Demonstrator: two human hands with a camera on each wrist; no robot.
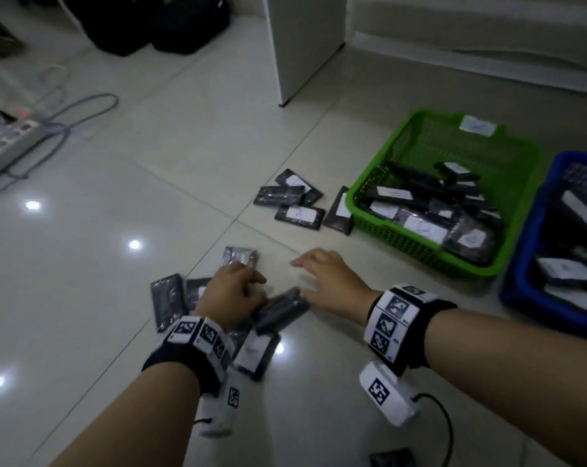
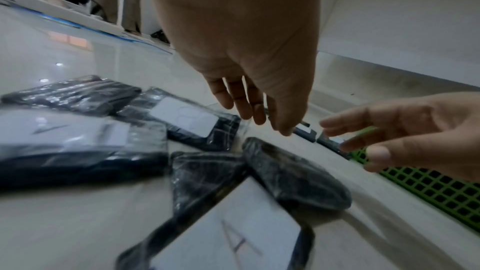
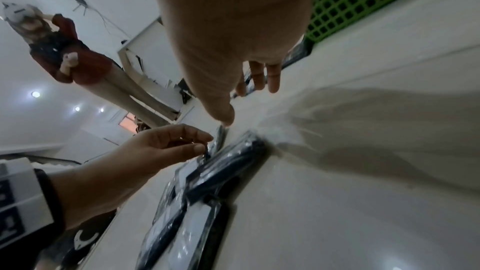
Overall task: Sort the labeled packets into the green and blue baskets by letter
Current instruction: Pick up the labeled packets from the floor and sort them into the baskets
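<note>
Nearest: packet [image 2: 228, 231] with a white label marked "A", lying flat on the floor [image 1: 99, 264] at the near edge of a loose pile [image 1: 217, 315] of dark, plastic-wrapped packets.

Left hand [image 1: 231, 293]: over the pile, fingers [image 2: 233, 98] loosely curved and pointing down; the head view suggests contact with the packets beneath, but whether anything is actually held cannot be told.

Right hand [image 1: 329, 281]: just right of the pile, low over the floor, fingers [image 3: 272, 77] extended and slightly spread, holding nothing; thumb close to the end of a dark packet [image 1: 282, 306] that lies between the two hands.

Second group [image 1: 295, 203]: several packets on the floor farther out, one leaning against the green basket's left wall.

Green basket [image 1: 379, 183]: far right, on the floor, holding many labelled packets; a paper tag on its far rim.

Blue basket [image 1: 521, 284]: immediately right of the green one, also holding labelled packets.

Far left: power strip [image 1: 12, 143] with grey cables.
</note>
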